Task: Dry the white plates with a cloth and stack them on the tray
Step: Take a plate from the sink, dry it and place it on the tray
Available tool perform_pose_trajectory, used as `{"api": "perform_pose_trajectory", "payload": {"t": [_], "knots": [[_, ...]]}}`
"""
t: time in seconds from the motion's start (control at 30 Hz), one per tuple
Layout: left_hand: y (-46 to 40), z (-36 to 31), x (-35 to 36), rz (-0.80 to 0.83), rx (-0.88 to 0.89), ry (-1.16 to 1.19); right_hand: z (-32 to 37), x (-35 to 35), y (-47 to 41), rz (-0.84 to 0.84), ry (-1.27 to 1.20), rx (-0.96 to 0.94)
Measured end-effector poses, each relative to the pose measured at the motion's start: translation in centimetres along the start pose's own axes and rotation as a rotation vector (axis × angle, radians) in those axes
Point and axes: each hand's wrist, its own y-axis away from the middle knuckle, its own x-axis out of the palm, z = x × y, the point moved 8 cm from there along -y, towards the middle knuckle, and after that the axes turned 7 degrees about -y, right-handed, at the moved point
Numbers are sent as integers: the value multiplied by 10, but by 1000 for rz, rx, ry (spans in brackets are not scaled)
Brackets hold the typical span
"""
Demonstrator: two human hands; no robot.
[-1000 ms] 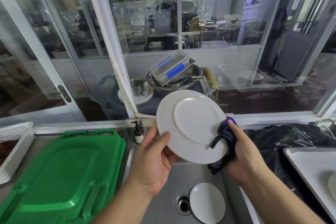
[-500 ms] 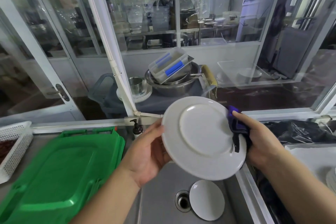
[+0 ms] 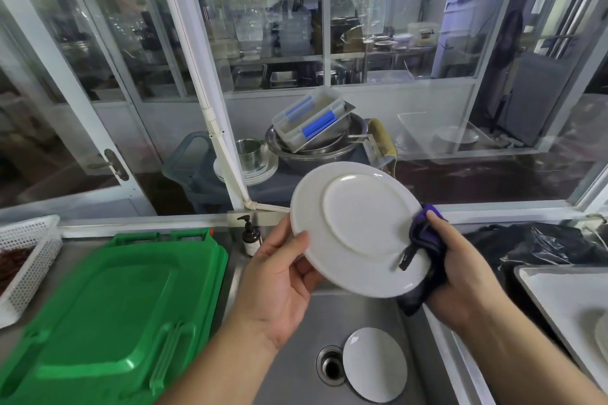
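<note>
Head view: plate held up over the sink, tilted, underside with foot ring facing the camera. Left hand pinches its left rim: thumb lies on the near face at the rim, the other fingers curl behind the plate and are mostly hidden. Right hand is clamped on a dark purple cloth at the plate's right rim; cloth wraps the rim, a fold with a black tag lies on the near face, the rest hangs behind and below the lower right edge. Right thumb sits on top of the cloth, fingers curled round the bunched part behind the plate. So the plate sits between the two hands, gripped at opposite rims, clear of the sink.

A second plate, smaller, lies flat in the sink bottom just right of the drain, touching neither hand.

White tray at the right edge, on the counter, well apart from the held plate; a pale round rim shows at its far right corner, too cut off to identify. Black plastic bag lies beyond the tray.

Left of the sink: green lids stacked, white basket at the left edge. Pump bottle stands at the sink's far left corner, beside the left hand.
</note>
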Motion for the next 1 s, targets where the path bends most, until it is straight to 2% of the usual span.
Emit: {"api": "perform_pose_trajectory", "payload": {"t": [0.23,0.37,0.53,0.73,1.0], "knots": [[11,27,7,-53,-9,54,-45,-21,7,-104,-201,-29],[11,23,0,21,-85,-14,-18,-23,1,-124,-112,-38],[-4,2,-10,21,-193,-103,17,-14,-2,-90,110,-22],[-1,-6,4,147,-127,-62,34,8,1,-30,116,-54],[6,9,15,36,16,51,-2,12,2,-18,-69,-116]]}}
